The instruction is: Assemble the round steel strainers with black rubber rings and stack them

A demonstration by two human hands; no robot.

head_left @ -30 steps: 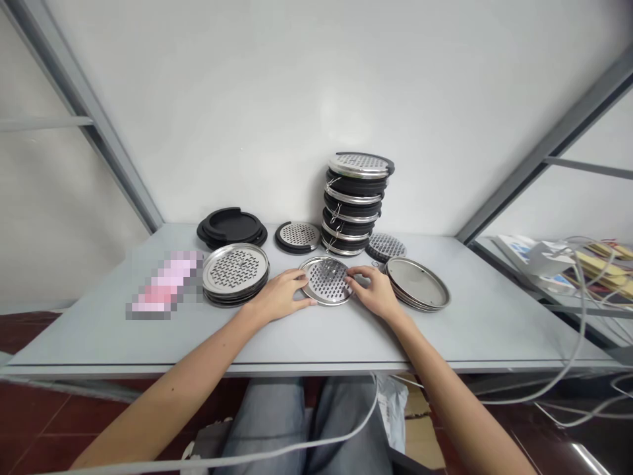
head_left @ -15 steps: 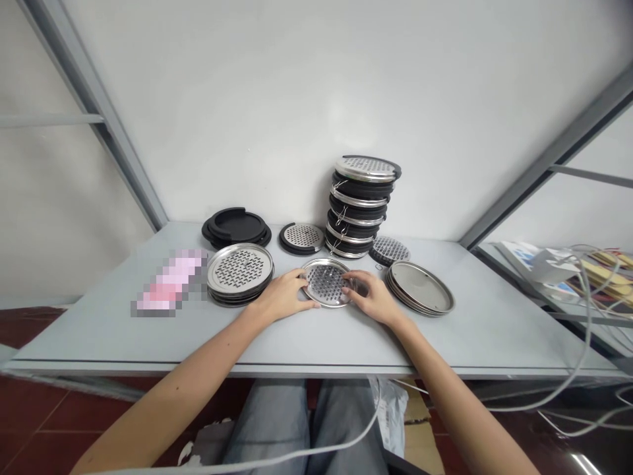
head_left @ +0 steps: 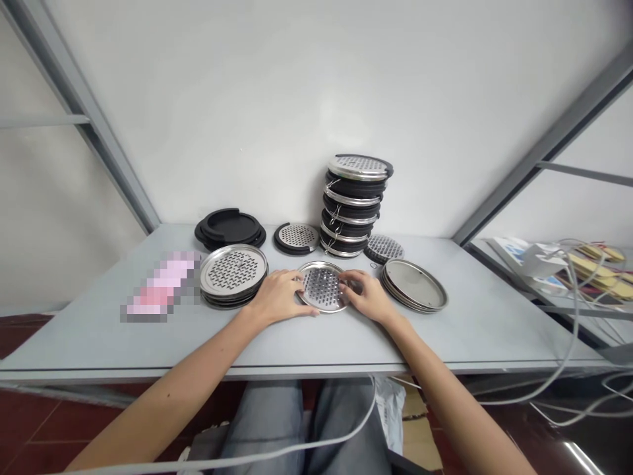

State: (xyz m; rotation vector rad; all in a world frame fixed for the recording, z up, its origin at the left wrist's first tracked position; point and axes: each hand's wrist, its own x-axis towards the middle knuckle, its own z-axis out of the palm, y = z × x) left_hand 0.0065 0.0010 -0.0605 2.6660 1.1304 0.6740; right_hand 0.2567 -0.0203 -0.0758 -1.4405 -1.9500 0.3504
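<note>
A round metal disc with a perforated centre (head_left: 322,287) lies on the grey table between my hands. My left hand (head_left: 283,297) curves round its left rim, fingers at the upper left and thumb stretched along the near left. At the right rim, my right hand (head_left: 364,294) has its fingers and thumb closed on the edge. Left of my left hand is a stack of perforated metal discs (head_left: 234,272). Plain metal discs (head_left: 416,285) are piled to the right of my right hand.
Behind stands a tall stack of black and metal discs (head_left: 352,204). Black rings (head_left: 231,228) and a perforated disc in a black ring (head_left: 297,237) lie to its left, another perforated disc (head_left: 386,248) to its right. White cables (head_left: 573,330) hang at the right.
The whole view has shifted slightly left. My hands remain around the perforated disc, and my left thumb sits slightly further from its near rim.
</note>
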